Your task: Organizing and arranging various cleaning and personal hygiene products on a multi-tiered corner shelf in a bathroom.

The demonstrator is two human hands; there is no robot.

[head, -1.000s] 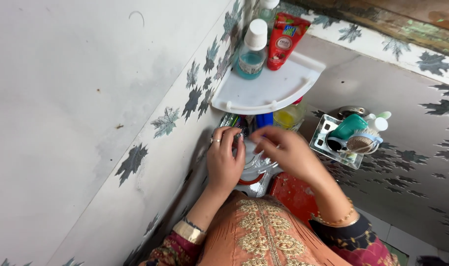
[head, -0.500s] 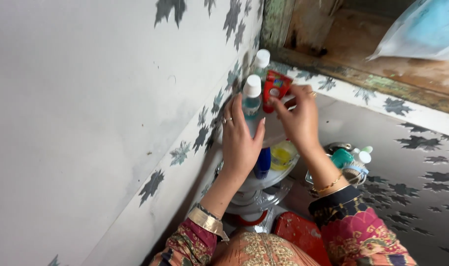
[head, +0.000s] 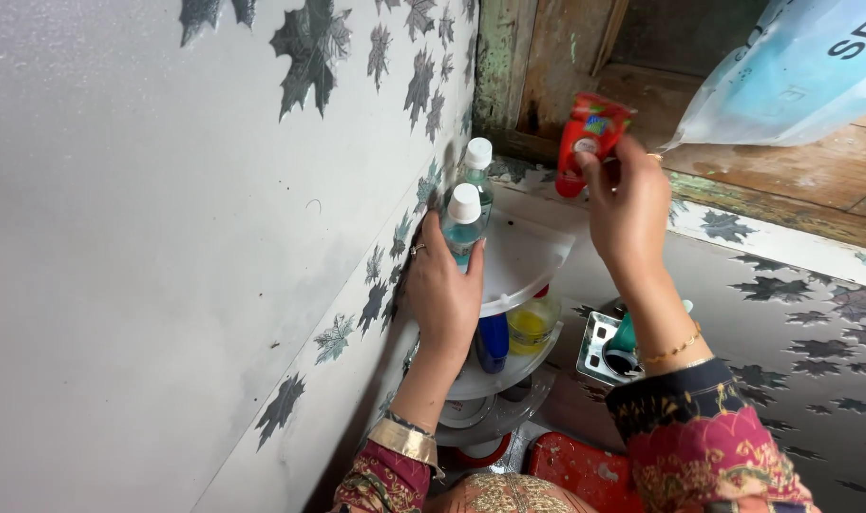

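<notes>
From the head camera: right hand [head: 628, 204] raised above the white corner shelf [head: 520, 258], fingers clamped on a red tube [head: 585, 142] held upright near the wooden window ledge [head: 784, 161]. Left hand [head: 444, 290] wrapped around a blue-liquid bottle [head: 462, 223] standing on that shelf, just beside a second white-capped bottle [head: 475, 166] against the leaf-patterned wall [head: 214, 237].

My left hand [head: 444, 290] was raised, palm forward, fingers curled closed around something, ring showing on one finger, cuffed sleeve at the forearm. My right hand [head: 628, 199] was up higher, arm extended, fingers pinched shut at the top, bangle on the wrist, patterned sleeve down at the elbow.
</notes>
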